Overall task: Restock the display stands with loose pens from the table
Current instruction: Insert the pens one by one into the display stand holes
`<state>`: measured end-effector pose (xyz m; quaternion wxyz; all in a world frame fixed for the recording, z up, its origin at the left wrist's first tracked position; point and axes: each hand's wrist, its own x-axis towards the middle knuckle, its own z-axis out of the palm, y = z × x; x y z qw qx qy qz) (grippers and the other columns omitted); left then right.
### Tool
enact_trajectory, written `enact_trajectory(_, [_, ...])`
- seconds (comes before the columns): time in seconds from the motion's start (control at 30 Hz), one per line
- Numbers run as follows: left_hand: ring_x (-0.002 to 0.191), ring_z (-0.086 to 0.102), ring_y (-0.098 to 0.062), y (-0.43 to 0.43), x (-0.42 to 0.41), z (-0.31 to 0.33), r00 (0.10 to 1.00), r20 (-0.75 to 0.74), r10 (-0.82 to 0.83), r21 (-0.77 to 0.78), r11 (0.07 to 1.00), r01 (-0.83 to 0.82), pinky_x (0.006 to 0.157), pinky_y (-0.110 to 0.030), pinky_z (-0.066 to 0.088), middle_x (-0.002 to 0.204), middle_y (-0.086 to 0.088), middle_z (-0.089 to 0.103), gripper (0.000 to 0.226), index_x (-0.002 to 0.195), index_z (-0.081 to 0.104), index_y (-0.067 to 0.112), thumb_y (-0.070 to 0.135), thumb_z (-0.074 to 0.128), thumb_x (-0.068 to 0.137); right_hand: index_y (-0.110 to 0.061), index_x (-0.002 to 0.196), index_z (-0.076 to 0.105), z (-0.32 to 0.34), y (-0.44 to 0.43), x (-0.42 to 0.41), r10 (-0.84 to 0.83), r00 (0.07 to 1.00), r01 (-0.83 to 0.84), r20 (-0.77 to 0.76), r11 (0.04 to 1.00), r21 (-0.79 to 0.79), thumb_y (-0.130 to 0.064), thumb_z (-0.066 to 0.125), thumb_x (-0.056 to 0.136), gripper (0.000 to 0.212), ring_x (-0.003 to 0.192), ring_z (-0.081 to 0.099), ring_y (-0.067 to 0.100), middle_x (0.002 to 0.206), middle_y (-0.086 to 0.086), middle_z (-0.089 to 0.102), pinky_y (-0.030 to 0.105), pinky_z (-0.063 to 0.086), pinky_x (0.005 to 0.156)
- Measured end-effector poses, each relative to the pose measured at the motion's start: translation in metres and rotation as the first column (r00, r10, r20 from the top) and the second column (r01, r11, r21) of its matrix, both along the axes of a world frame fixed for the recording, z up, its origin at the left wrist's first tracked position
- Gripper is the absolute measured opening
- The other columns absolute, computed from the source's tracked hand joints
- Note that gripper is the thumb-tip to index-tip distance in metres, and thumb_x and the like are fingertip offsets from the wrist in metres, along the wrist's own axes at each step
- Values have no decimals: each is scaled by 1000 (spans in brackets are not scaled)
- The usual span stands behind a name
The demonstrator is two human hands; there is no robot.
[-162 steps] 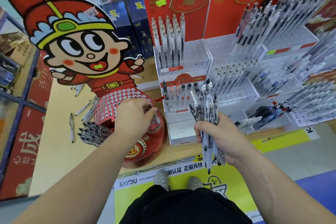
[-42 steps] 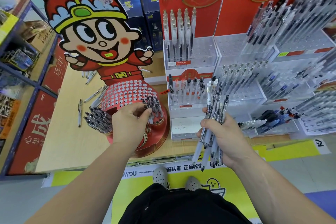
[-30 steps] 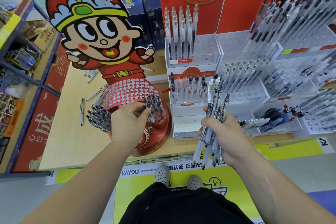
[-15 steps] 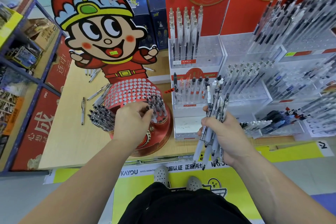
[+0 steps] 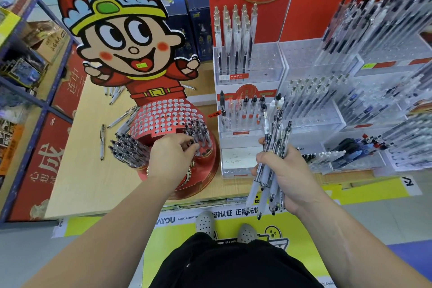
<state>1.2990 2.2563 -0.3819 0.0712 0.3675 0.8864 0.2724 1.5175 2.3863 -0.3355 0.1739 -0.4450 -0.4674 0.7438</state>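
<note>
Left hand (image 5: 173, 159): fingers curled, pinching one clear black-capped pen (image 5: 192, 141) at the front holes of the red round perforated cardboard stand (image 5: 163, 114).
Right hand (image 5: 287, 175): fist wrapped round a bundle of clear plastic pens (image 5: 274, 133), tips down.
Loose pens (image 5: 102, 145): more on the pale wooden table (image 5: 88, 182), left of the stand.
Handling: light, stiff, probably slick barrels; I expect the bundle could slide. Best to pinch near the cap and feed tip-first.

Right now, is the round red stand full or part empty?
Part empty: the red stand has rows of bare holes; pens fill only two front clusters.
</note>
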Motion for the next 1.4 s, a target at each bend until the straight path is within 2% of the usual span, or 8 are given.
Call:
enact_trajectory(0.17, [68, 58, -14, 0, 3, -2, 1000, 2, 18, -52, 998, -17, 64, -29, 46, 70, 14, 60, 21, 105, 75, 24, 36, 77, 88, -27, 106, 69, 4, -2, -1, 20, 1000, -20, -7, 999, 36, -10, 74, 85, 27, 94, 64, 35, 92, 4, 65, 58, 53, 94])
enact_trajectory(0.33, [65, 60, -7, 2, 36, 38, 997, 73, -25, 112, 994, 17, 66, -27, 51, 67, 15, 63, 23, 109, 73, 27, 38, 75, 89, -20, 113, 66, 11, -2, 0, 75, 997, -73, -29, 996, 56, -2, 68, 92, 27, 82, 68, 21, 92, 6, 64, 38, 60, 81])
enact_trajectory(0.4, [67, 62, -6, 10, 59, 61, 961, 241, -138, 168, 981, 98, 64, -21, 50, 72, 12, 67, 7, 94, 72, 36, 42, 70, 90, -16, 112, 66, 15, -4, -2, 57, 997, -55, -53, 997, 49, 0, 67, 92, 26, 70, 68, 12, 87, 4, 65, 28, 58, 68])
enact_trajectory(0.47, [63, 64, -10, 21, 79, 76, 843, 470, -262, 226, 959, 172, 64, -29, 54, 76, 5, 69, 9, 89, 72, 36, 41, 66, 95, -16, 108, 67, 16, -5, -5, 57, 996, -51, -63, 995, 84, -1, 70, 91, 23, 76, 69, 14, 86, 2, 72, 33, 57, 74])
enact_trajectory(0.57, [61, 63, -14, 41, 95, 86, 712, 662, -233, 283, 958, 51, 62, -35, 52, 79, -5, 70, 8, 94, 73, 29, 33, 66, 97, -15, 107, 71, 21, -7, -5, 103, 991, -90, -86, 985, 144, -2, 73, 89, 22, 84, 71, 16, 95, 9, 77, 34, 58, 78])
enact_trajectory(0.83, [63, 53, -15, 69, 96, 95, 719, 674, -172, 279, 960, -32, 58, -28, 46, 68, -8, 61, 17, 78, 73, 14, 24, 74, 92, -15, 100, 62, 15, -1, 8, 168, 986, -161, -22, 972, 174, 2, 74, 83, 27, 54, 57, 9, 61, -10, 62, 32, 48, 64])
enact_trajectory(0.97, [57, 51, -8, 75, 101, 100, 668, 732, -134, 284, 951, -120, 55, -16, 43, 60, 5, 59, 23, 72, 72, 16, 23, 73, 93, -15, 110, 65, 18, 6, 12, 178, 983, -170, -33, 971, 168, 4, 75, 82, 35, 65, 64, 10, 73, -9, 70, 31, 52, 70])
enact_trajectory(1.4, [59, 58, -10, 80, 74, 133, 682, 723, -111, 456, 818, -351, 58, -26, 48, 61, 7, 64, 17, 78, 70, 17, 19, 69, 95, -16, 105, 60, 17, 11, 13, 309, 951, -310, 29, 935, 172, 6, 78, 82, 36, 64, 67, 9, 71, -8, 71, 26, 55, 64])
